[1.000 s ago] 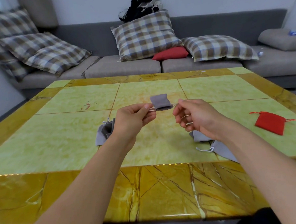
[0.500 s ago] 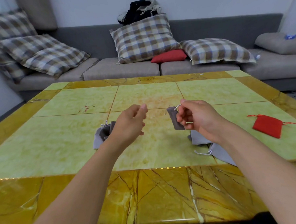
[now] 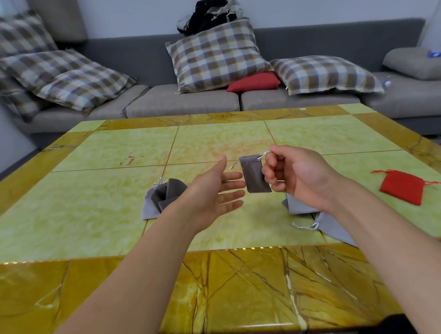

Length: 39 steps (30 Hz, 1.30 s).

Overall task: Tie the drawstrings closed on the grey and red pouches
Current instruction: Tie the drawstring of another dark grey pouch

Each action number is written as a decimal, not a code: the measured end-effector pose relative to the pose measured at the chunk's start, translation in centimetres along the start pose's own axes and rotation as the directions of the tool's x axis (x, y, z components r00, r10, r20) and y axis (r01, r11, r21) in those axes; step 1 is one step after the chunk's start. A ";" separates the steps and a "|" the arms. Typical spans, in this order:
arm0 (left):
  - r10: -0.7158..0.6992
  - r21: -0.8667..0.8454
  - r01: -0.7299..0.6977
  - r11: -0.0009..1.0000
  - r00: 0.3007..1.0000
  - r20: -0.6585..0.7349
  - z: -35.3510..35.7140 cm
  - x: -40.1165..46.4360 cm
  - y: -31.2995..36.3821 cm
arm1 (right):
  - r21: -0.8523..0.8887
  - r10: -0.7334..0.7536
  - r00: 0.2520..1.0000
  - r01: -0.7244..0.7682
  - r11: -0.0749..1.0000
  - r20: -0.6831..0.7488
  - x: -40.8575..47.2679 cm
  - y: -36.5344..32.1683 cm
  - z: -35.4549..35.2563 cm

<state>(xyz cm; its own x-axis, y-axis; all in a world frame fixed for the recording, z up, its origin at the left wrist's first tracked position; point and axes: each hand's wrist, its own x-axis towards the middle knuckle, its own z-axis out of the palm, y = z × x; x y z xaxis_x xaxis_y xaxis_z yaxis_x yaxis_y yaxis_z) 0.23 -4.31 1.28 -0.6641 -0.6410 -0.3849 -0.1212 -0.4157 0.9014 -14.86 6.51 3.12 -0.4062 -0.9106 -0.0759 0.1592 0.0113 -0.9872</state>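
A small grey pouch (image 3: 254, 174) hangs above the table from its white drawstring, which my right hand (image 3: 295, 175) pinches at the top. Its neck looks gathered shut. My left hand (image 3: 215, 192) is just left of it, palm up, fingers spread, holding nothing. A heap of grey pouches (image 3: 162, 199) lies on the table behind my left wrist. Two more grey pouches (image 3: 329, 225) lie under my right forearm, partly hidden. A red pouch (image 3: 402, 186) with red strings lies flat at the right.
The table (image 3: 115, 223) has a green marble top with a wide yellow border. Behind it runs a grey sofa (image 3: 185, 102) with checked cushions, a red cushion (image 3: 253, 82) and a pile of dark clothes.
My left hand let go of the drawstring and opened palm up. The grey pouch swung from lying stretched between both hands to hanging upright from my right hand alone.
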 end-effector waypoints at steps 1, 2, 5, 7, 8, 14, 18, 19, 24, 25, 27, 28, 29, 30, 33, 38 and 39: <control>-0.013 -0.030 0.013 0.999 1.000 -0.006 0.0 0.0 0.0 | 0.001 0.003 1.000 -0.003 1.000 0.011 0.0 0.0 0.0; -0.027 -0.064 0.026 0.998 1.000 -0.014 0.1 0.1 -0.1 | 0.002 0.010 1.000 -0.010 1.000 0.025 0.0 0.1 0.1; -0.068 -0.158 0.062 0.985 0.997 -0.031 0.3 0.3 -0.4 | -0.018 0.041 0.996 -0.039 0.999 0.084 -0.1 0.3 0.4; -0.091 -0.201 0.085 0.976 0.996 -0.023 0.4 0.5 -0.5 | -0.044 0.055 0.991 -0.050 0.998 0.124 -0.1 0.4 0.6; -0.102 -0.215 0.097 0.972 0.995 -0.013 0.4 0.6 -0.5 | -0.054 0.061 0.988 -0.054 0.997 0.139 -0.2 0.4 0.6; -0.153 -0.182 0.158 0.970 0.987 0.042 0.2 0.7 -0.5 | -0.109 0.115 0.974 -0.095 0.989 0.193 -0.3 0.5 0.9; -0.138 -0.267 0.127 0.955 0.990 -0.023 0.2 0.8 -0.3 | -0.130 0.097 0.984 -0.078 0.988 0.147 -0.3 0.5 1.0; -0.125 -0.336 0.107 0.936 0.992 -0.034 0.1 0.8 -0.2 | -0.126 0.088 0.990 -0.074 0.989 0.110 -0.2 0.5 1.0; -0.047 -0.575 0.016 0.818 0.998 -0.040 -0.4 0.9 0.4 | 0.021 0.090 0.989 -0.088 0.996 -0.118 0.1 0.7 0.7; -0.038 -0.596 0.010 0.803 0.999 -0.033 -0.4 0.9 0.4 | 0.064 0.095 0.986 -0.086 0.994 -0.139 0.1 0.7 0.8; -0.022 -0.600 0.002 0.800 0.999 -0.026 -0.1 0.9 0.3 | 0.175 0.099 0.980 -0.069 0.982 -0.170 0.2 0.6 1.0; -0.014 -0.596 -0.001 0.803 1.000 -0.020 0.0 0.8 0.3 | 0.254 0.097 0.979 -0.050 0.966 -0.177 0.2 0.6 1.2; -0.009 -0.597 0.001 0.802 1.000 -0.010 0.2 0.7 0.3 | 0.354 0.094 0.981 -0.029 0.935 -0.170 0.3 0.5 1.2; -0.005 -0.607 0.002 0.795 1.000 -0.003 0.3 0.5 0.4 | 0.465 0.087 0.985 -0.009 0.885 -0.146 0.3 0.4 1.3; 0.008 -0.645 -0.019 0.764 1.000 -0.020 0.4 0.0 0.9 | 0.712 0.046 0.997 0.013 0.702 -0.063 0.5 0.0 1.3; 0.075 -0.691 -0.165 0.704 0.985 -0.159 0.3 -0.3 2.6 | 0.700 0.078 0.986 0.050 0.712 -0.150 0.8 -0.8 2.2; 0.083 -0.693 -0.181 0.698 0.981 -0.173 0.5 -0.3 2.6 | 0.680 0.072 0.982 0.065 0.730 -0.172 0.8 -0.8 2.4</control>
<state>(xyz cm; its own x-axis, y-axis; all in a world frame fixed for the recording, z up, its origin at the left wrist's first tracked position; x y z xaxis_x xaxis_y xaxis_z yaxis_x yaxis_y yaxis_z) -0.20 -4.88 3.80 -0.5343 -0.7753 -0.3368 0.5467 -0.6209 0.5618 -13.19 4.78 4.20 -0.5421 -0.8229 -0.1699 0.7017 -0.3322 -0.6303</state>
